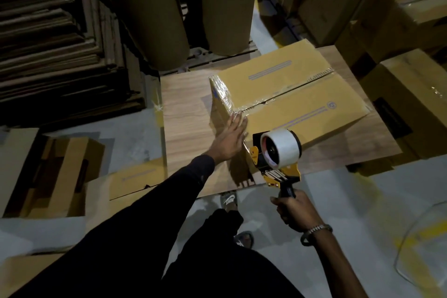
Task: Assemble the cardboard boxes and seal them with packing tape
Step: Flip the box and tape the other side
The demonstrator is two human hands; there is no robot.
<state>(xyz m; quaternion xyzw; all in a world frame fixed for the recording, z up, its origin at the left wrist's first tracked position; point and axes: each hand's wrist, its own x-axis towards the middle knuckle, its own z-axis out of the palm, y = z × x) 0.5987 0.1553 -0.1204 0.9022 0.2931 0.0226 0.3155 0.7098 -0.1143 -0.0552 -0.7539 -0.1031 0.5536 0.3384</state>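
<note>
I judge this box (290,94) nearly done: it sits folded up on a wooden board (186,116), with glossy tape along the centre seam and wrapped over the near-left edge. What seems left is the near end, where a strip of tape runs from the box corner to the dispenser (278,152), not yet cut as far as I can see. More flattened cartons lie to the left, so the whole job looks far from over. My left hand (229,135) reaches forward, fingers straight, palm flat against the near corner, pressing tape down. My right hand (294,210) grips the dispenser handle, holding it just beside the box's near edge.
</note>
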